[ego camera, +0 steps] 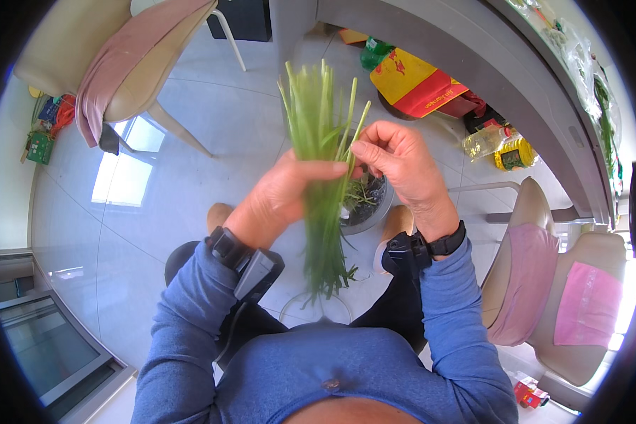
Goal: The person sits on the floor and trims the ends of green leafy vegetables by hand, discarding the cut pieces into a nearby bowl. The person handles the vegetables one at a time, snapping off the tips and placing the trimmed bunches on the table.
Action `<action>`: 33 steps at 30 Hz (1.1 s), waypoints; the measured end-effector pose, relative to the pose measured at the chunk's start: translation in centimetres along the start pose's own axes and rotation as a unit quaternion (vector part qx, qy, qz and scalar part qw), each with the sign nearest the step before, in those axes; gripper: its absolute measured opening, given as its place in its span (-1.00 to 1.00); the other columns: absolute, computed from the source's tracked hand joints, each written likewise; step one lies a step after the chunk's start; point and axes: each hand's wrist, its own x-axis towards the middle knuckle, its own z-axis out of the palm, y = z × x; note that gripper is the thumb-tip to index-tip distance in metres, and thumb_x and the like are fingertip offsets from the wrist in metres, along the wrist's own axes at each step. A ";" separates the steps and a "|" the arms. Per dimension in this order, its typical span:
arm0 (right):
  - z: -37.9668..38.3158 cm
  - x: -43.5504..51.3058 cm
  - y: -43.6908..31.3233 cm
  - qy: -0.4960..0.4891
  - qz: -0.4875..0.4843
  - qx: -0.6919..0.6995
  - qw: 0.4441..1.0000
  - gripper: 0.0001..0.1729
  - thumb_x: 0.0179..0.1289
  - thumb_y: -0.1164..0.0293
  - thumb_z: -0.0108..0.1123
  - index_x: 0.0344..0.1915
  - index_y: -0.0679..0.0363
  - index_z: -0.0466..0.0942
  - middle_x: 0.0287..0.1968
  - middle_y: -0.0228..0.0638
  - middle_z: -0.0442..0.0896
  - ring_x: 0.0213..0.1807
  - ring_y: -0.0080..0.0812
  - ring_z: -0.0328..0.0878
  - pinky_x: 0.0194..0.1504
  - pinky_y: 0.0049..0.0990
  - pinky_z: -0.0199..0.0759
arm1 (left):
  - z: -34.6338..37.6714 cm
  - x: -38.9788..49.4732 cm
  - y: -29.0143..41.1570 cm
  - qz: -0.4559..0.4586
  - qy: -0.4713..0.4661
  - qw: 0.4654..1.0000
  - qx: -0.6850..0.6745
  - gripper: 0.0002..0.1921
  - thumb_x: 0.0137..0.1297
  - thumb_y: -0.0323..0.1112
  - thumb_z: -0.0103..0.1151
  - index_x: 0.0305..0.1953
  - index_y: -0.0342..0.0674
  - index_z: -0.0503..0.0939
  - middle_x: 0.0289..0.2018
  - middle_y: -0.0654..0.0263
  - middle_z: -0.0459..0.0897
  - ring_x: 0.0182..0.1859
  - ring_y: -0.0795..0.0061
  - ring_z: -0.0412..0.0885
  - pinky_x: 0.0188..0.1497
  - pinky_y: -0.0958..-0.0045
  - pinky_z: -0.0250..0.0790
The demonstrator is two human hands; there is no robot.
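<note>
My left hand (302, 183) is wrapped around a bunch of long green garlic chives (323, 222), its thumb lying across them. The pale cut ends point away from me, and the dark leafy tips hang towards my lap. Close by on the right, my right hand (395, 159) pinches a stalk at the bunch's edge between thumb and forefinger. Its other fingers are curled and partly hidden. Below the hands, a round bin (386, 212) with a dark inside stands on the floor. Green trimmings (360, 193) lie in it, and the bunch covers its left part.
A grey table (456, 63) runs along the upper right. Beneath it are a yellow-and-red box (413, 79), a green bottle (376, 52) and an oil bottle (514, 153). Cloth-draped chairs stand at upper left (122, 63) and right (524, 281). My shoe (397, 225) is beside the bin.
</note>
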 end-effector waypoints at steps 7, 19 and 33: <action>0.0 0.4 1.0 -0.014 0.039 -0.028 0.999 -0.80 0.19 0.35 0.19 -0.43 0.28 0.54 -0.46 -0.44 0.59 -0.48 -0.67 0.43 -0.45 -0.65 0.29 | -0.3 0.2 0.0 0.007 0.007 1.000 0.011 -0.63 0.09 -0.58 0.20 -0.01 -0.35 0.48 -0.23 0.16 0.62 -0.28 0.32 0.64 -0.24 0.34 0.55; -0.8 0.3 0.2 0.000 0.080 0.142 0.987 -0.91 0.21 0.51 0.18 -0.35 0.27 0.45 -0.45 -0.42 0.54 -0.55 -0.72 0.36 -0.57 -0.73 0.19 | -0.5 0.0 0.4 -0.026 0.056 0.998 0.012 -0.72 0.10 -0.57 0.21 -0.10 -0.33 0.52 -0.32 0.23 0.63 -0.37 0.44 0.63 -0.36 0.44 0.52; 0.8 0.5 1.7 0.184 -0.240 -0.339 0.891 -0.95 0.17 0.57 0.21 -0.35 0.31 0.53 -0.47 -0.41 0.49 -0.52 -0.68 0.34 -0.47 -0.64 0.26 | -0.9 0.0 0.5 -0.024 0.098 0.995 -0.015 -0.78 0.12 -0.54 0.24 -0.17 -0.33 0.53 -0.35 0.23 0.64 -0.38 0.44 0.63 -0.39 0.43 0.52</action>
